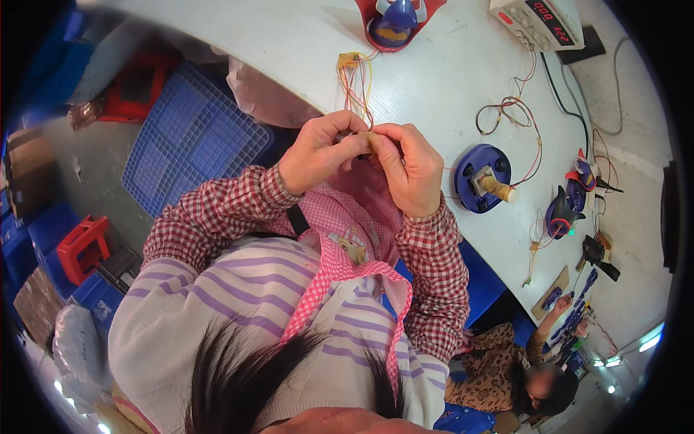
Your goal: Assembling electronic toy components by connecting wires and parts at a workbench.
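Note:
My left hand [323, 150] and my right hand [410, 168] meet at the near edge of the white table, with thumbs and fingertips pinched together. Thin red and yellow wires [359, 99] run into the pinch from a small yellowish circuit board [351, 61] lying on the table. Both hands seem closed on the wire ends. A small tan piece shows between the thumbs, but the fingers hide most of it. Just beyond the board sits a red and blue plastic toy part [395, 27].
To the right lies a round dark-blue base [482, 179] with a cream cylinder on it, wired to a white power supply [533, 20]. More toy parts [564, 212] lie farther right, near a co-worker [499, 372]. A blue plastic crate [191, 137] stands at left.

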Tool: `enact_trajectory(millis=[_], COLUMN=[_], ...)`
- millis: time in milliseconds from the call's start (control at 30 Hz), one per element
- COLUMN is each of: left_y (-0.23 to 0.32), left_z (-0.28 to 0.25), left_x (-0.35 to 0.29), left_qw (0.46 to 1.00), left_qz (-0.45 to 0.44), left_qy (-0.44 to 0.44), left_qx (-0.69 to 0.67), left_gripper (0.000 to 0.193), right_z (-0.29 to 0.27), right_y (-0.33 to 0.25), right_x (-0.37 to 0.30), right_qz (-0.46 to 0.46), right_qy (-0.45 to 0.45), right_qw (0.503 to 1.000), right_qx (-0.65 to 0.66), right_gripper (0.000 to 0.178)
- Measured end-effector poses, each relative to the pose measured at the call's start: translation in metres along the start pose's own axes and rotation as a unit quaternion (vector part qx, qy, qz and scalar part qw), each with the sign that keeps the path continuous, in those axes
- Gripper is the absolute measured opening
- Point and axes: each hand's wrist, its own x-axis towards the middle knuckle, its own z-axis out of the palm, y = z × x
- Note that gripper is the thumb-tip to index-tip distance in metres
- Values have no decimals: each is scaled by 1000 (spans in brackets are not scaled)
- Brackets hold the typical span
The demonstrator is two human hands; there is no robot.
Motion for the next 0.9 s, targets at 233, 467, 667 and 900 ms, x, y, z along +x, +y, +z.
enact_trajectory(millis=[233, 467, 667, 900], left_y=[2, 8, 4, 20], left_z=[-4, -7, -11, -29], left_x=[-1, 2, 7, 8], left_qw=[987, 985, 986, 996], left_qz=[-94, -77, -52, 14], left_qy=[-11, -24, -42, -83], left_qx=[-134, -155, -150, -3], left_gripper=[10, 13, 20, 24], right_z=[-8, -32, -1, 5], right_y=[-2, 11, -17, 8], right_x=[4, 7, -3, 1], right_qz=[71, 6, -105, -37], right_qy=[-3, 65, 34, 6], right_qw=[997, 988, 978, 999], right_qx=[13, -142, -176, -18], right_gripper=[11, 18, 36, 27])
